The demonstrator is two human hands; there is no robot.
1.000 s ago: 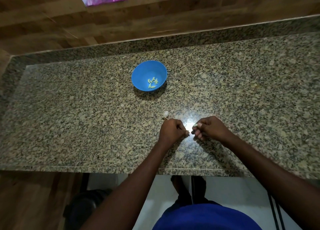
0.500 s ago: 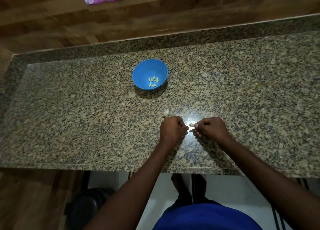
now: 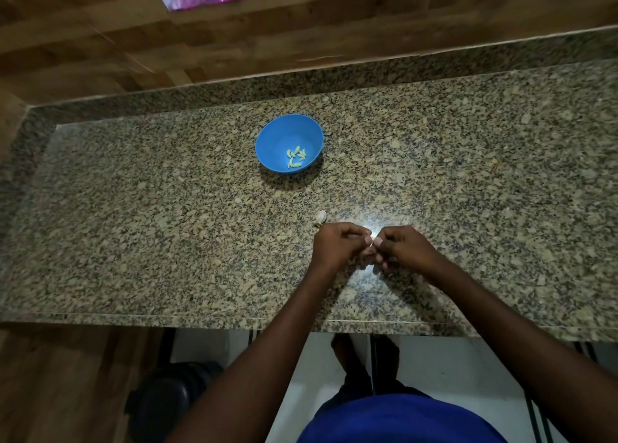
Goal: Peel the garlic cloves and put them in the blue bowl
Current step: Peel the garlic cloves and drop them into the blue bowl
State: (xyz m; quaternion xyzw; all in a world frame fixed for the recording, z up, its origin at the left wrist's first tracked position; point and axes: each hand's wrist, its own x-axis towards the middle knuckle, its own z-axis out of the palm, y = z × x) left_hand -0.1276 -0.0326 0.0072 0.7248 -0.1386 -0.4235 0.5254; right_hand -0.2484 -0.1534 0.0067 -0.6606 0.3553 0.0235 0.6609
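A blue bowl (image 3: 274,133) stands on the granite counter, with several pale peeled garlic cloves (image 3: 295,157) in its bottom. Nearer to me, my left hand (image 3: 336,246) and my right hand (image 3: 403,250) meet fingertip to fingertip just above the counter. Both pinch a small garlic clove (image 3: 369,240) between them; only a pale bit of it shows. A whitish piece of garlic (image 3: 320,218) lies on the counter just beyond my left hand.
The granite counter (image 3: 167,225) runs wide to both sides, with a raised granite lip along the back and a wooden wall behind. Its front edge is close below my forearms. A dark round object (image 3: 167,399) sits on the floor at lower left.
My two hands have drawn closer together and shifted slightly, still working the clove between their fingertips. The bowl and the garlic piece on the counter have not moved.
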